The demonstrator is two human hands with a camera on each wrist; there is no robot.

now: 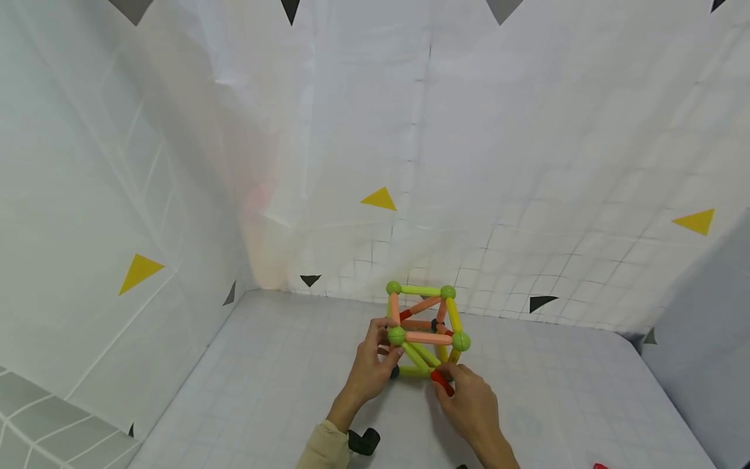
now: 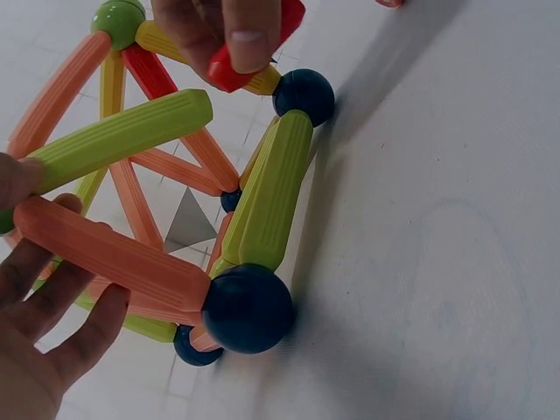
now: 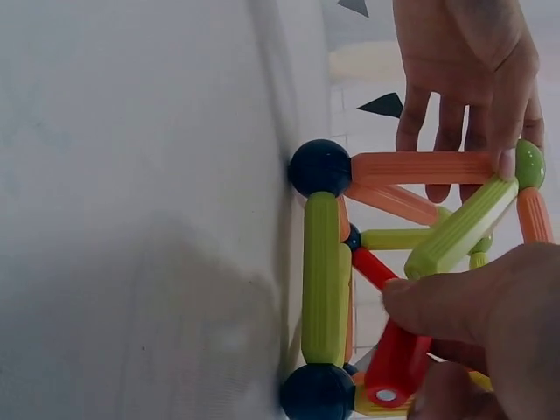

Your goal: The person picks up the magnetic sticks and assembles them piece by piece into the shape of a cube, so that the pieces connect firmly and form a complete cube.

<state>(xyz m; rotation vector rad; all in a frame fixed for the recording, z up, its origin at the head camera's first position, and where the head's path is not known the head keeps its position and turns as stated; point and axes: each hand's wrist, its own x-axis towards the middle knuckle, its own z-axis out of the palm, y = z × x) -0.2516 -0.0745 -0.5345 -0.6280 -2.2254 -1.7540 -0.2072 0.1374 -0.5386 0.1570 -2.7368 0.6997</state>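
A cube-like frame of magnetic sticks and balls stands on the white surface, with green balls (image 1: 397, 336) on top and navy balls (image 2: 249, 308) at the bottom. My left hand (image 1: 368, 371) grips its near upper-left corner, thumb in front and fingers behind the salmon upright stick (image 3: 424, 166). A lime stick (image 2: 127, 136) slants down from that corner across the near side, its lower end touching no ball. My right hand (image 1: 471, 400) pinches a red magnetic stick (image 3: 398, 363) between thumb and fingers, close to the near lower-right navy ball (image 3: 317, 392).
A dark, rounded object (image 1: 364, 441) sits beside the left sleeve. Part of a red piece (image 1: 600, 466) shows at the bottom right edge. White sheets with grid lines and coloured triangles, such as a yellow one (image 1: 379, 198), rise behind and at the sides.
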